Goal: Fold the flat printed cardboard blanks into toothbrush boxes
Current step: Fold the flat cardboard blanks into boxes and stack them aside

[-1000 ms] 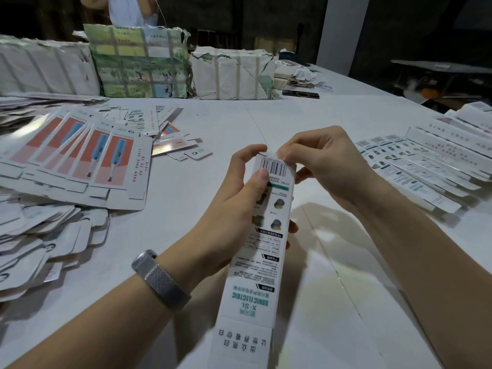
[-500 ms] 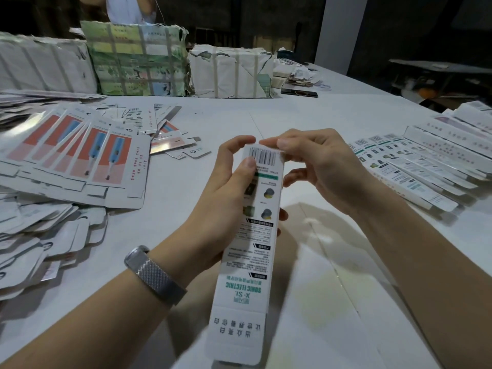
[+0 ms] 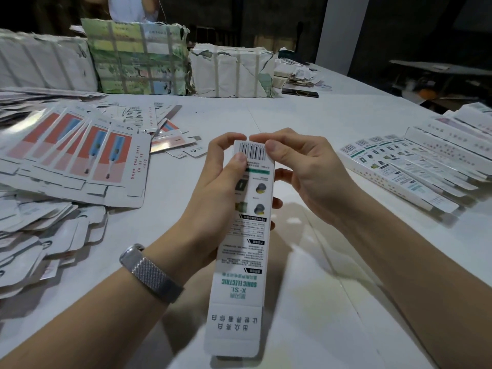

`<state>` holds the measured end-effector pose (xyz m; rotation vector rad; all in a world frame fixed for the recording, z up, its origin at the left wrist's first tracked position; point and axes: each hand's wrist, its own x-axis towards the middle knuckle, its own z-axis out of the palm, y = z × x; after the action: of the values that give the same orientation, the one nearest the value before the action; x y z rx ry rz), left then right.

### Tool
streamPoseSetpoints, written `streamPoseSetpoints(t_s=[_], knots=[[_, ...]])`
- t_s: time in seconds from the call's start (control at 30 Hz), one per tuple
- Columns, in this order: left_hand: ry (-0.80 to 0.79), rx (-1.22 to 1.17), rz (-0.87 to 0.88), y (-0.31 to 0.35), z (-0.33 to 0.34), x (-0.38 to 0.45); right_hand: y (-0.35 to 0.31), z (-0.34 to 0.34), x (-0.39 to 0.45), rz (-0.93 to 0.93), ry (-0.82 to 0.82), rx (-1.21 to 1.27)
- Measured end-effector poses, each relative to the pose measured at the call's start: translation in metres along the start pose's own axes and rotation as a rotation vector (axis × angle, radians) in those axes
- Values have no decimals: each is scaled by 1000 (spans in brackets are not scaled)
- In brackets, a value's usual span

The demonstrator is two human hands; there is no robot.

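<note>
1. Left hand [image 3: 213,198] grips the toothbrush box [image 3: 246,230] around its upper half: thumb on the printed face just below the barcode, index finger curled over the far top edge, other fingertips showing past the box's right edge.
2. Right hand [image 3: 306,177] pinches the top end of the box: thumb on the right side of the barcode, index finger curled over the top, nearly touching the left index fingertip. Remaining fingers curl loosely beside the box.
3. Box is held in the air above the table [image 3: 306,121], centre of view, long axis running away from the person, barcode end far, print upside down to the camera. Near-end flap [image 3: 234,328] is unfolded and sticks straight out.
4. Mesh-band watch [image 3: 151,272] on the left wrist.
5. Left of the hands: fanned stack of flat blanks [image 3: 80,158] with orange-and-blue toothbrush print, lying on the table; nearer the person, a heap of white die-cut pieces [image 3: 40,241].
6. Right of the hands: a row of folded boxes [image 3: 415,166], overlapping, lying flat, well apart from the held box.
7. Far edge of the table: wrapped, strapped bundles [image 3: 138,57], one green-printed, the others white. A dark flat object [image 3: 300,92] lies to their right; can't tell what it is.
8. Another person's torso [image 3: 127,9] is partly visible behind the bundles.
</note>
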<state>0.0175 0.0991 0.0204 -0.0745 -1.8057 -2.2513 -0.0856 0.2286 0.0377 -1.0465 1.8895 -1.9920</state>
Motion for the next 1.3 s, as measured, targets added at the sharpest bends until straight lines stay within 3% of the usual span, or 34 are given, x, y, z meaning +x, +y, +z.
streamPoseSetpoints(t_s=[0.33,0.57,0.63,0.7,0.8,0.87,0.93,1.07,1.2,1.3], knots=[[48,50,50,-1,3,0,-1,8,-3,65,1,139],[63,5,16,5,9,5,-2,17,-5,-13,196,-165],[19,90,132,7,4,7,-4,17,-7,-6,199,-205],[4,6,267,-2,-17,3,-5,16,-10,26,96,-287],[-10,-11,154,0,0,9,-4,17,-11,69,4,-411],[109,-36,71,-5,2,22,-6,13,-8,73,55,-465],[-12,-8,33,-9,0,20,-10,3,-3,85,116,-528],[50,169,88,-11,-15,19,-18,-36,9,176,231,-594],[138,541,212,-8,-38,24,-15,-81,9,357,198,-1093],[186,912,245,-10,-63,28,-1,-103,10,533,208,-1228]])
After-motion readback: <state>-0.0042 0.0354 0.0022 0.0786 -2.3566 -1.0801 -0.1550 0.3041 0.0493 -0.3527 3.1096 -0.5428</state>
